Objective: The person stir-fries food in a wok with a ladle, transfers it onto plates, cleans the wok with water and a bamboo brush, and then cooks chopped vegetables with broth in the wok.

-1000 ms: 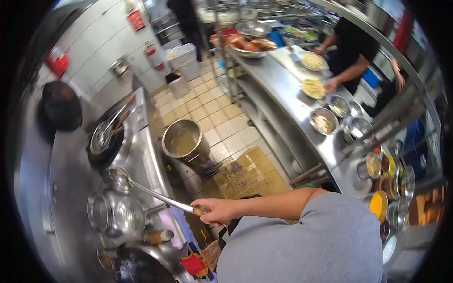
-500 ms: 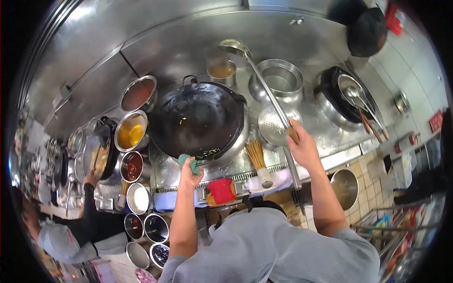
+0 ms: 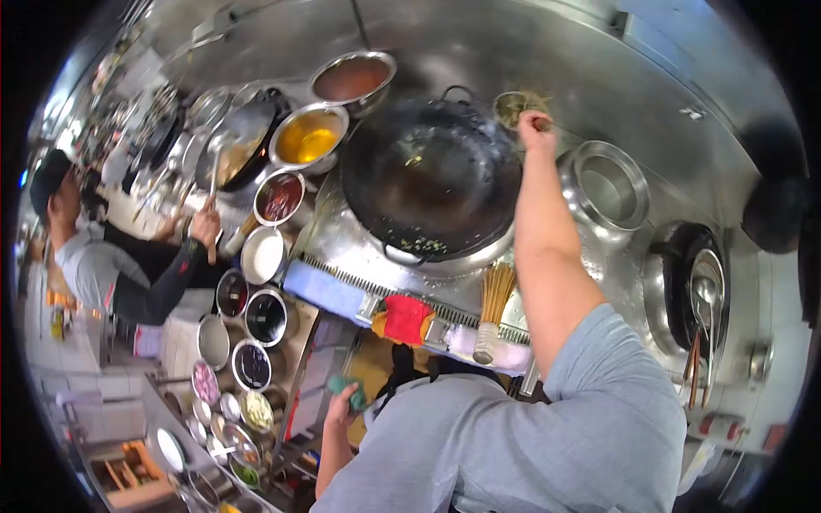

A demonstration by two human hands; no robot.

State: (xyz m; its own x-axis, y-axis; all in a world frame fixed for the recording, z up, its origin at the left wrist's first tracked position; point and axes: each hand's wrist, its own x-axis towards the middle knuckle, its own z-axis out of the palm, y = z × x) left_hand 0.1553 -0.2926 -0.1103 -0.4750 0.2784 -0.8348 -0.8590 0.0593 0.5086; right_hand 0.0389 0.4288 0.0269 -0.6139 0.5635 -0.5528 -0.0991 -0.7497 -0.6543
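My right hand (image 3: 536,135) is closed around the wooden-ended handle of a ladle, stretched out past the wok's right rim. The handle's brown end (image 3: 541,125) shows above my fist; the rest is foreshortened and blurred. Just left of the fist sits a small metal pot (image 3: 510,109). My left hand (image 3: 340,406) is low by my waist, closed on a bunched green cloth (image 3: 348,392). Between my hands and the back wall stands a large black wok (image 3: 432,192), with scraps of green and yellow food inside.
A bamboo brush (image 3: 496,295) and a red cloth (image 3: 405,320) lie along the stove's front edge. Right of my arm is a steel pot (image 3: 611,190). Bowls of yellow liquid (image 3: 310,141) and red sauce (image 3: 279,198) stand left. A co-worker (image 3: 120,265) works at another wok.
My view has swung left. My right hand has moved forward with the ladle, over to the small pot. My left hand has left the wok's front handle and dropped back with the green cloth.
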